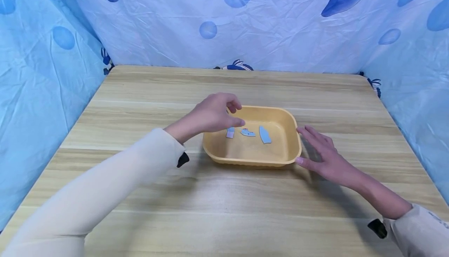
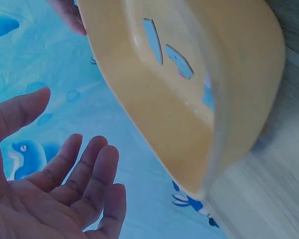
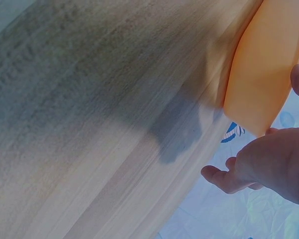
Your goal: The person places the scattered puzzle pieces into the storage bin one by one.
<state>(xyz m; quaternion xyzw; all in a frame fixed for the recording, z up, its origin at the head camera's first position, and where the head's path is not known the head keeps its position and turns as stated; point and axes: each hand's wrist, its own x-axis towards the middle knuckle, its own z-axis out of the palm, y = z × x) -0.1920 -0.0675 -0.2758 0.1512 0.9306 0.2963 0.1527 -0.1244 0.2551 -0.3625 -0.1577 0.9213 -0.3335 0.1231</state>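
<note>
On the table sits a yellow plastic tray [image 1: 242, 161] with three flat, light-blue cut-out pieces lying on its floor. One is a long curved piece [image 1: 265, 135], the middle one is a small piece with printed details [image 1: 248, 133], and the left piece [image 1: 230, 133] shows some pink. My left hand [image 1: 217, 112] hovers over the tray's left side, fingers loosely bent and apart from the thumb, holding nothing. At the right end, my right hand [image 1: 327, 159] touches the tray's rim with spread, fairly straight fingers and thumb.
The tray stands on a wood-grain table [image 1: 224, 210]. Blue-and-white printed sheeting [image 1: 266, 34] rises behind the table and along both sides. A dark tab [image 1: 182, 160] hangs at the left sleeve cuff, another [image 1: 377, 228] at the right.
</note>
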